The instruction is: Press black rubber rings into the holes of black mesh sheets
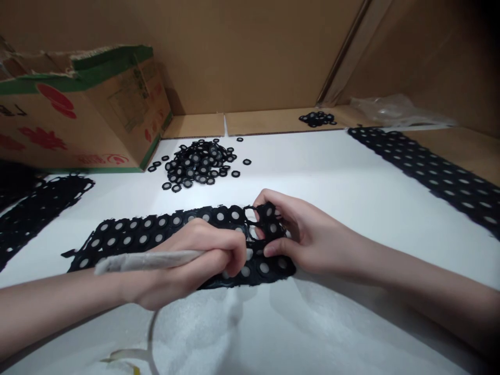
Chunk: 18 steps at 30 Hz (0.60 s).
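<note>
My left hand [199, 255] is closed around a pale, wrapped pen-like tool [148, 261], whose working end is hidden behind my fingers. Under it lies a black sheet of joined rings [134, 225] with light round centres, in several rows. My right hand [300, 234] pinches the right end of this sheet between thumb and fingers, lifting the edge slightly. Close to the right fingertips some openings in the sheet show white, without a ring. Past the hands, a pile of loose black rings [195, 164] lies on the white table surface [297, 172].
A cardboard box [117, 114] with green edges stands at back left. More black sheets lie at the left [42, 213] and right [437, 172]. A smaller heap of black pieces [318, 119] and a clear plastic bag [398, 110] rest by the cardboard wall [250, 52].
</note>
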Motion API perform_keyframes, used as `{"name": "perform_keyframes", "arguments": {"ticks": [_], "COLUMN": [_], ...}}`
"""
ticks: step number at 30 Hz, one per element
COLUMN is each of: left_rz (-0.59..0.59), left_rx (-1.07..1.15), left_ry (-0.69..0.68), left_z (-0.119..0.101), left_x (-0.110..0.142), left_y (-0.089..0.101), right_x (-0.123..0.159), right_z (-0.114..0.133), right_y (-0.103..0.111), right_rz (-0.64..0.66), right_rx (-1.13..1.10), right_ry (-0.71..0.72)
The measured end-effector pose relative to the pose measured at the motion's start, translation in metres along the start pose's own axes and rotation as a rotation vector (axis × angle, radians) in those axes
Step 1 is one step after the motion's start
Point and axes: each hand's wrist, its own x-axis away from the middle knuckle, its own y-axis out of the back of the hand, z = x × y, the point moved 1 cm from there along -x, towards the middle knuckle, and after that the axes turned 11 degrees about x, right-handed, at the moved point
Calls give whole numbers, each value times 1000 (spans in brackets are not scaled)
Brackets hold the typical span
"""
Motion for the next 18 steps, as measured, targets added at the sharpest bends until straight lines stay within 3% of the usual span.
{"name": "perform_keyframes", "arguments": {"ticks": [7,12,18], "left_rz": [26,-52,-153], "left_rx": [15,68,52], "left_ry": [-22,14,-67], "left_z": [-1,2,3], "left_x": [0,2,6], "left_y": [0,-1,-1], "right_x": [0,4,5], "right_z": [-1,-2,-2], "right_y": [3,11,12], "right_rz": [2,98,135], "right_rx": [82,128,73], "right_ry": [28,52,27]}}
